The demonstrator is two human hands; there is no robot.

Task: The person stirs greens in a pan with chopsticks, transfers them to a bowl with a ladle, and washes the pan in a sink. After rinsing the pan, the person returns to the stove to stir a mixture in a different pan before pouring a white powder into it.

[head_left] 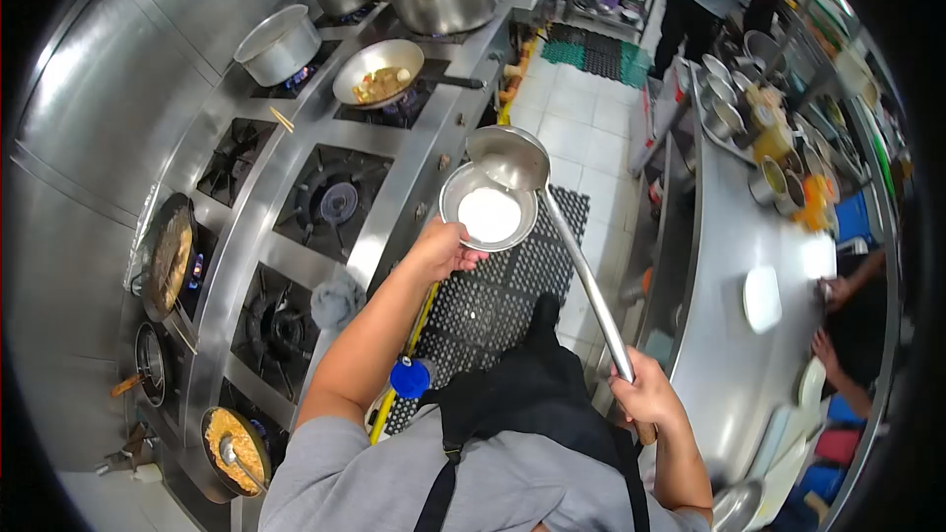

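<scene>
My left hand (445, 254) grips the near rim of a small metal bowl (449, 207) with white contents in it. A long-handled ladle (581, 266) is in my right hand (645, 389), fingers wrapped round the lower end of its handle. The ladle's round head overlaps the far edge of the bowl in this view, tilted over it. Both are held in the air above the black perforated floor mat (483, 305), between the stove and the counter.
Along the left runs a stove (370, 153) with several burners. On it are a pan of food (377, 86), a pot (279, 47), a dark pan (169, 256) and a pan of orange food (235, 448). The steel counter (724, 384) at right holds a white plate (761, 299); people stand beyond.
</scene>
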